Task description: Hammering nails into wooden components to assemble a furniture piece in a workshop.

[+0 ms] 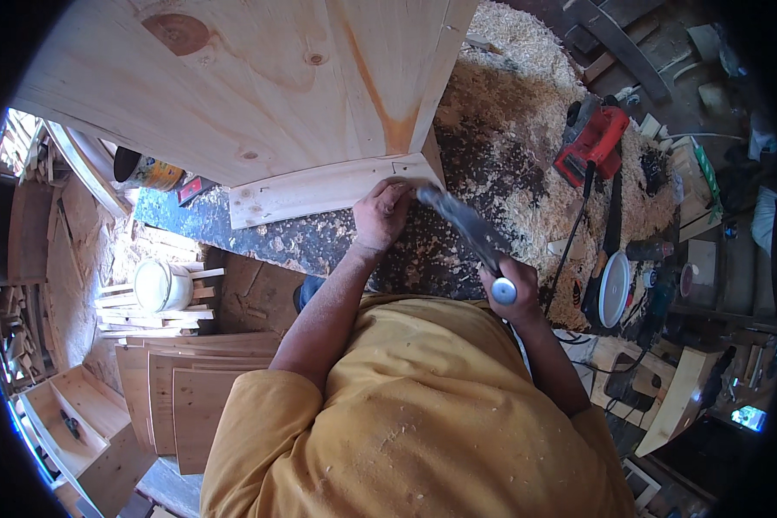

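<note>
Chisel [462, 231] held two-handed over a dark, shaving-strewn bench [319, 242]. Left hand [382, 214] wrapped near the blade end, its grip closed on the steel close to the edge of a pale strip [319, 192] fixed along the lower rim of a large pine panel [233, 86]. Right hand [509, 289] clamped round the handle, the rounded metal butt showing above the fingers. Tool slanted from lower right up to upper left, tip at the strip's right end; the tip itself hidden by the left hand. Likely rigid, moderately heavy, sharp at one end: best held as shown, one hand low for guidance, one on the handle. Panel probably stiff and bulky, soft-grained and easily dented. Red power tool [590, 142] and white disc [614, 289] lying well apart to the right.
</note>
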{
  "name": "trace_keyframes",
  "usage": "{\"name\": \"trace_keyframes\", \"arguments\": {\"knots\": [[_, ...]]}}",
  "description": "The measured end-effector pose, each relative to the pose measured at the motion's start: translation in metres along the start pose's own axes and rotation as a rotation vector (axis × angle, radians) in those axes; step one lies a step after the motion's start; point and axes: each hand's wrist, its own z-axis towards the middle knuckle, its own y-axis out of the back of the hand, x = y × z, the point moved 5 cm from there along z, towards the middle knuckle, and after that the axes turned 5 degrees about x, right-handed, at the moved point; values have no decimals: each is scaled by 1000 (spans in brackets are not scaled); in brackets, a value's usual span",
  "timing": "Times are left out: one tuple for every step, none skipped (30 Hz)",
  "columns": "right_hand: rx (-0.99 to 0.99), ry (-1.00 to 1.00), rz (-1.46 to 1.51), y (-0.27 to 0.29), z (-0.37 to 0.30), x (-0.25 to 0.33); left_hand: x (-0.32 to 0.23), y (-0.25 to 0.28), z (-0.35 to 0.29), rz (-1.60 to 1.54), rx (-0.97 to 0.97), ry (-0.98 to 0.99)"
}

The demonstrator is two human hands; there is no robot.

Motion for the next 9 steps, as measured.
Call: {"name": "trace_keyframes", "arguments": {"knots": [[1,2,0,0,0,-1,1,-1,0,23,7,-11],[42,10,-7,-2,1,-1,1,0,-2,23,5,-11],[79,14,-19,-4,2,-1,3,-2,-2,4,17,23],[75,13,-24,-5,1,-3,3,-3,-2,-15,30,57],[96,-45,-43,-10,-2,-9,1,-4,-3,-19,30,52],[118,-94,-55,-16,-2,-14,0,-2,-4,-27,27,63],[141,-142,-67,-20,-2,-19,0,-1,-4,-35,24,74],[142,-163,-23,-17,-4,-19,3,-3,-3,-17,58,83],[81,-132,47,-11,-2,-10,3,-2,-1,4,76,54]]}}
